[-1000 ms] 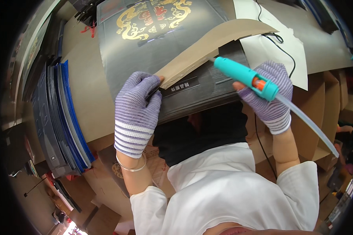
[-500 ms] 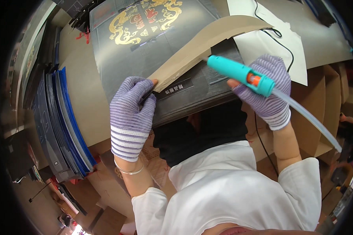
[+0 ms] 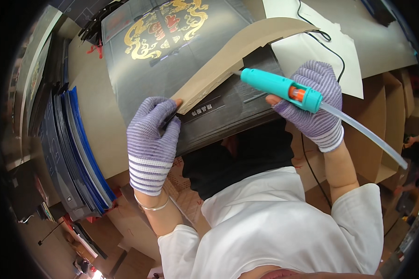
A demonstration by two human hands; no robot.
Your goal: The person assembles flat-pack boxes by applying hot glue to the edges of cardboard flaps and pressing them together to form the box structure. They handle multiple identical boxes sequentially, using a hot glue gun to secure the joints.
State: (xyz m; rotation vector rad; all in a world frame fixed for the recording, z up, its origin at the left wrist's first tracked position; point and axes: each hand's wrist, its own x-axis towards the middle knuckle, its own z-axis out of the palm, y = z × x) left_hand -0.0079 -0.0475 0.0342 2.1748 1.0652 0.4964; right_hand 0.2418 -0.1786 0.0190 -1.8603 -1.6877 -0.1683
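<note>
My left hand (image 3: 151,135), in a purple-and-white striped knit glove, pinches the near-left end of a curved tan cardboard piece (image 3: 239,49). The piece lies slantwise above a dark grey printed box (image 3: 139,76), its folded edge strip facing me and bearing small shiny beads that look like glue. My right hand (image 3: 319,102), gloved alike, is wrapped round a teal glue gun (image 3: 267,83). The gun's tip points left and sits at the strip's edge, near its middle. A translucent glue stick (image 3: 368,135) trails from the back of the gun. Bare fingertips show on both hands.
A white sheet (image 3: 349,63) lies to the right, with a black cord (image 3: 325,44) looping across it. Dark and blue flat panels (image 3: 81,144) stand stacked at the left. Open cardboard boxes (image 3: 372,121) are at the lower right. The table (image 3: 95,116) edge runs in front of me.
The view has shifted a little, so table, cardboard and hands all appear slightly farther left. The glue gun's tip stays near the strip's edge, and both grips are unchanged.
</note>
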